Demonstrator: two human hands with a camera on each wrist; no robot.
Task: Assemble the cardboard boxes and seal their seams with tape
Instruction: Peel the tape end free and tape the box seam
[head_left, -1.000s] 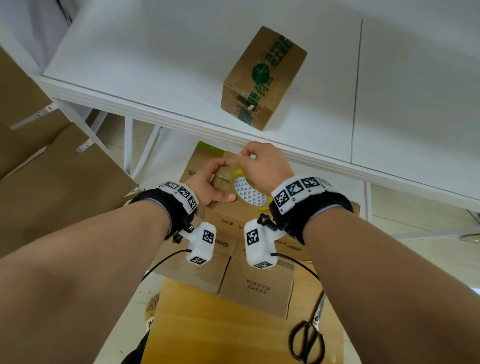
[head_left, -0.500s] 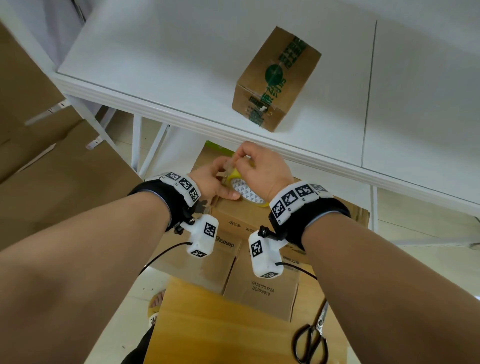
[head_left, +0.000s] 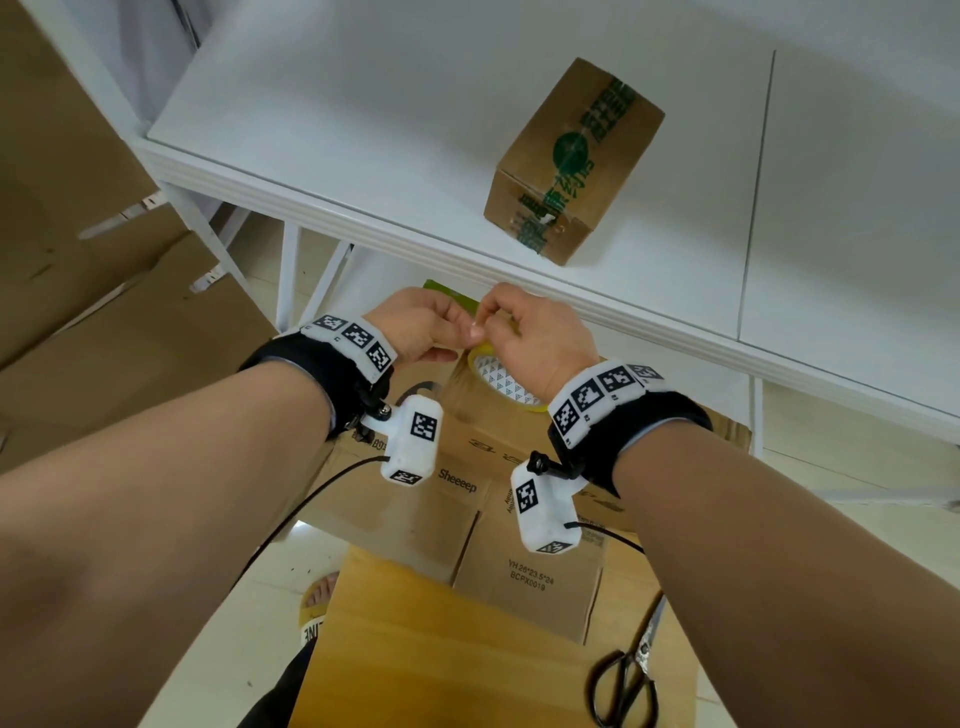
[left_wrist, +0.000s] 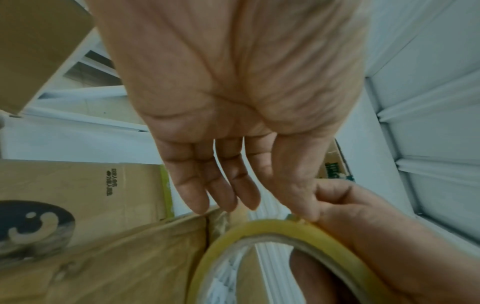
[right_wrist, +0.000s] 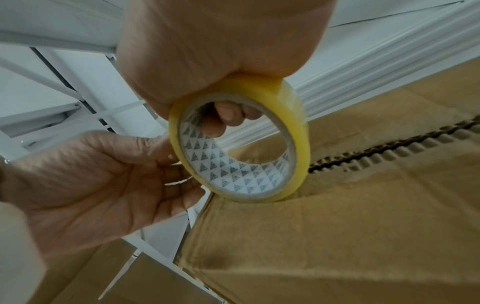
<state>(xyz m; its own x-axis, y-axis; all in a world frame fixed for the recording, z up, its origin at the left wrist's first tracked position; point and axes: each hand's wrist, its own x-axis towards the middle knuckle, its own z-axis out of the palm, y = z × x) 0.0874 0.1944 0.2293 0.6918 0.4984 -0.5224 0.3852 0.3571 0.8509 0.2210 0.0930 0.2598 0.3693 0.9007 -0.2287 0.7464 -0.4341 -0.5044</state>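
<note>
**Hunting for the tape's loose end**

The fingers (right_wrist: 228, 115) of the right hand (head_left: 535, 338) curl through the core of the yellow tape roll (right_wrist: 241, 148) and clamp it, the roll standing on edge against the top of the cardboard box (head_left: 467, 499) in front of the person. The left hand (head_left: 415, 327) pinches at the roll's rim with thumb and forefinger, its other fingers (left_wrist: 221, 185) hanging straight and loose.

A second ago the left hand cradled the roll lower down, thumb under it; now both hands have come up a little and closed together at the top of the roll. That reads as picking for the free end of the tape. Whether any strip has lifted yet is too fine to tell.

The box's flaps meet along a seam, and no fresh tape shows on it, so sealing seems not yet begun. One taped box (head_left: 571, 161) sits on the white bench (head_left: 337, 130); scissors (head_left: 626, 680) lie near the right forearm.
</note>
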